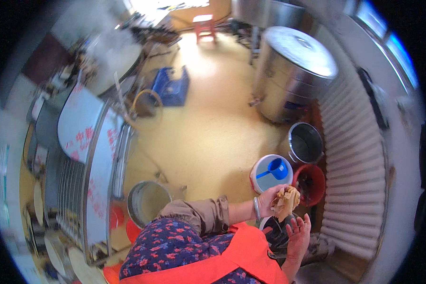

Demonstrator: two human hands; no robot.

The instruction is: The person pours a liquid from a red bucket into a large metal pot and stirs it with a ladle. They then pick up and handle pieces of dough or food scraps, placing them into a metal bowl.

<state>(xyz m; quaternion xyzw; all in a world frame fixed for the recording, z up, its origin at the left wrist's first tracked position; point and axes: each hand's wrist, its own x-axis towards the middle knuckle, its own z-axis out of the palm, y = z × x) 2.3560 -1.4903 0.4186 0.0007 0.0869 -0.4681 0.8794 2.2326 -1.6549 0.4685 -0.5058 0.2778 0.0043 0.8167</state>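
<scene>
My left hand (268,203), with a bracelet at its wrist, grips a crumpled tan bundle (287,202). I cannot tell whether it is paper or a food sheet. Just below it is my right hand (298,232), palm up and fingers spread, holding nothing. A white bucket (254,177) stands beyond my left hand, with a blue dipper (279,169) in it. To its right is a red bucket (314,190), dark inside, with contents I cannot make out. Behind the two stands a steel pot (306,142). A dark bag-like thing (282,234) shows partly between my hands.
A large lidded steel drum (287,81) with a tap stands at the right, beside a ribbed wall covering (353,177). At left are a metal-framed rack (92,177) and a metal pail (147,198). Farther off are a steaming vat (117,60), a hose (159,97), a blue crate (172,88) and a red stool (204,26).
</scene>
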